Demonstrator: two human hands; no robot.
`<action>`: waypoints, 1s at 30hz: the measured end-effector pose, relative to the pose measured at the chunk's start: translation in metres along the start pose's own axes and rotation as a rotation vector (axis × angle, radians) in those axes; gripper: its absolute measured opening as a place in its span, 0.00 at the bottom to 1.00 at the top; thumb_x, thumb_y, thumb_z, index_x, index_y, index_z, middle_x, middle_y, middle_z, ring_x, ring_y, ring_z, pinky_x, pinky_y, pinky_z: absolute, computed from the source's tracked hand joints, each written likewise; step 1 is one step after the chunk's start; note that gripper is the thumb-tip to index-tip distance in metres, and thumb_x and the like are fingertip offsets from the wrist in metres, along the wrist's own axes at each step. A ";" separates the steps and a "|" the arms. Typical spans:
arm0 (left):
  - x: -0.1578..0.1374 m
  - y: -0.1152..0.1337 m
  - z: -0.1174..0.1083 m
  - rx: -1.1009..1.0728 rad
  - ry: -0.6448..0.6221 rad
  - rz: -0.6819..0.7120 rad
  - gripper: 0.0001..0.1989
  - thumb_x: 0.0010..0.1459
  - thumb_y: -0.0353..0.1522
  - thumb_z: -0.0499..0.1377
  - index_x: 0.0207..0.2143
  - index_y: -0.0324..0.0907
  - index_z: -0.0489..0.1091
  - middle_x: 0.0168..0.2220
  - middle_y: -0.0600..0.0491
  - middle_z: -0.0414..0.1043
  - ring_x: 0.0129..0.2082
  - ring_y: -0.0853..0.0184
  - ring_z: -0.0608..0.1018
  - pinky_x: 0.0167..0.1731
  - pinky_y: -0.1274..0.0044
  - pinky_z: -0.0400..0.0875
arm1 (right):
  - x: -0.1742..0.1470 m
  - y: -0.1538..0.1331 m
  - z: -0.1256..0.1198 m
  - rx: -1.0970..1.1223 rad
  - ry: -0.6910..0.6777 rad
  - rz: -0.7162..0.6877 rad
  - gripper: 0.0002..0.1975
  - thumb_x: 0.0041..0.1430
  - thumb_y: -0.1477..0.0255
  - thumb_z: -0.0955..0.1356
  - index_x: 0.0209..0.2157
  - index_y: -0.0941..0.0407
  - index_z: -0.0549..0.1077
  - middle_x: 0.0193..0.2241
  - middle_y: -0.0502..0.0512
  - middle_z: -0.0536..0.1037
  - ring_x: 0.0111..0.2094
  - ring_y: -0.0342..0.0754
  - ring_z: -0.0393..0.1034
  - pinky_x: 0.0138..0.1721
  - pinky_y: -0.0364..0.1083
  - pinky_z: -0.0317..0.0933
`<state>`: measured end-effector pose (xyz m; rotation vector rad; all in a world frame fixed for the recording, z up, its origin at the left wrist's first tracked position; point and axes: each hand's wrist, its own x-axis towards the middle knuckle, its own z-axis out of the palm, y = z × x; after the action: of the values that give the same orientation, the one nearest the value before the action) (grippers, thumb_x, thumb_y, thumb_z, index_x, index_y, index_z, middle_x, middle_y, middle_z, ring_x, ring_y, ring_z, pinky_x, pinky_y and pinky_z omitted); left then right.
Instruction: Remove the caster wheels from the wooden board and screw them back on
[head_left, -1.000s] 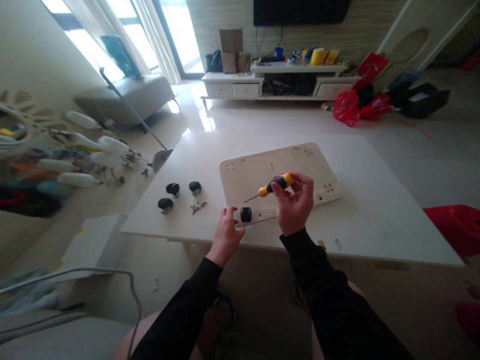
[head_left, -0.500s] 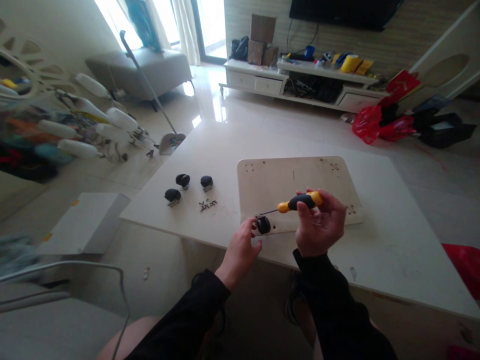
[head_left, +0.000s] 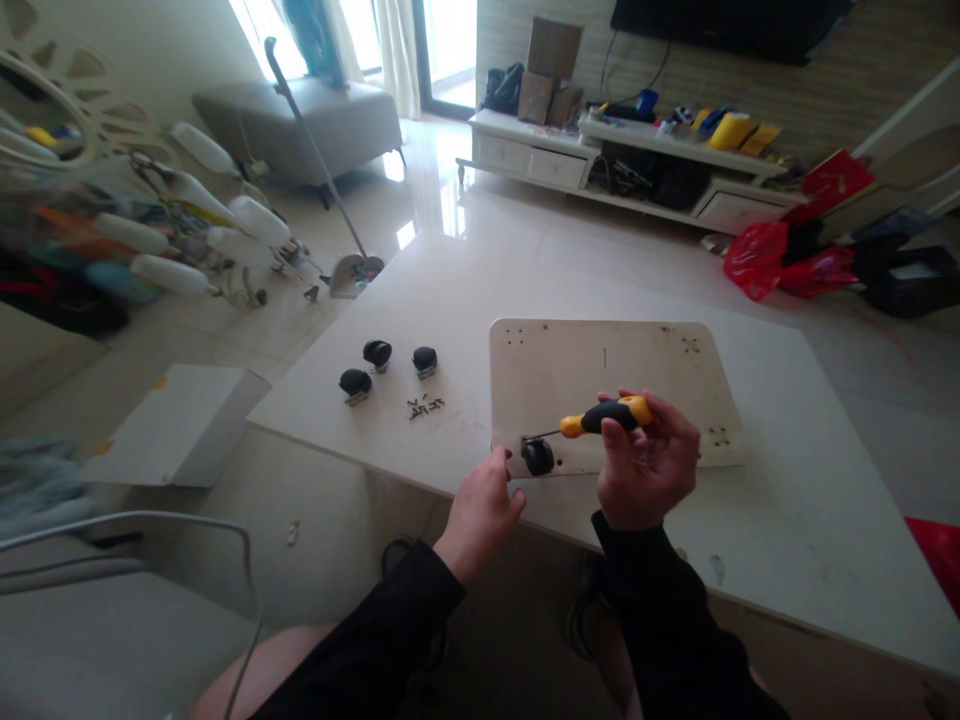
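Observation:
My right hand (head_left: 646, 465) is closed around a yellow-and-black screwdriver (head_left: 606, 415), its shaft slanting left and down. The tip meets the base of a black caster wheel (head_left: 538, 457) at the near left corner of a pale board (head_left: 592, 385). Whether a screw sits under the tip is too small to see. My left hand (head_left: 484, 505) is beside that corner, its fingers at the board's edge and the thumb apart, with nothing visible in its grasp. Left of the board lie three loose casters, one of them a black caster (head_left: 425, 361), and several small screws (head_left: 425, 406).
The white table (head_left: 795, 490) bears all these parts. A white box (head_left: 172, 420) stands on the floor to the left, near a chair with a metal frame (head_left: 247, 570). Beyond the table are a dustpan (head_left: 356, 275), a TV cabinet (head_left: 532, 155) and red bags (head_left: 757, 260).
My left fingers have drawn slightly away from the caster toward the board's corner. The screwdriver stays in my right hand, its tip at the caster's base. The whole view has shifted slightly.

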<state>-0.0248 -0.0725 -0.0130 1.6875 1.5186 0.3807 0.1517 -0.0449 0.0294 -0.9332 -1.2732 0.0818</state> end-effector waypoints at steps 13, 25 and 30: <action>-0.007 0.008 0.007 0.212 -0.093 0.002 0.40 0.61 0.31 0.64 0.75 0.44 0.60 0.44 0.44 0.84 0.46 0.51 0.85 0.44 0.68 0.76 | -0.002 -0.002 0.003 -0.036 -0.013 -0.013 0.28 0.58 0.79 0.77 0.59 0.49 0.75 0.50 0.56 0.82 0.47 0.51 0.85 0.41 0.51 0.86; -0.010 0.017 -0.003 0.377 -0.199 0.042 0.43 0.64 0.27 0.60 0.79 0.40 0.51 0.47 0.39 0.84 0.47 0.49 0.86 0.45 0.65 0.78 | 0.001 -0.002 0.007 -0.034 0.034 -0.050 0.26 0.58 0.78 0.77 0.57 0.51 0.77 0.48 0.56 0.81 0.49 0.51 0.83 0.43 0.52 0.85; -0.010 0.015 -0.002 0.410 -0.204 0.081 0.42 0.64 0.24 0.57 0.79 0.38 0.50 0.45 0.39 0.84 0.45 0.50 0.87 0.44 0.65 0.79 | 0.006 -0.005 0.009 -0.026 0.101 -0.039 0.23 0.56 0.76 0.78 0.54 0.52 0.79 0.45 0.55 0.82 0.45 0.50 0.83 0.43 0.53 0.85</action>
<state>-0.0182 -0.0802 0.0021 2.0378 1.4460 -0.0698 0.1443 -0.0395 0.0373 -0.9229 -1.2011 -0.0125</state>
